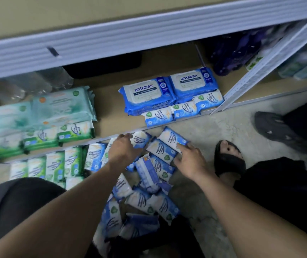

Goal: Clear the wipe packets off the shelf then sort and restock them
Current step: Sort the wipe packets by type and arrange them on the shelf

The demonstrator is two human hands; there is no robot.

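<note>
Crouching at the bottom shelf, the person works a loose blue pile of wipe packets lying on the floor at the centre of the head view. The left hand has its fingers curled round one blue packet at the pile's 12 o'clock edge. The right hand lays fingertips on a second blue packet toward 1 o'clock; I cannot tell whether it has closed on it.

My worry is the slick, overlapping heap. Lifting from it could drag neighbours into the green row at 9 o'clock, or a wrist could knock the small blue row perched on the shelf lip before the antabax packs.

The floor is rough pale concrete. A sandalled foot rests at 3 o'clock, and a ribbed white rail runs overhead.
</note>
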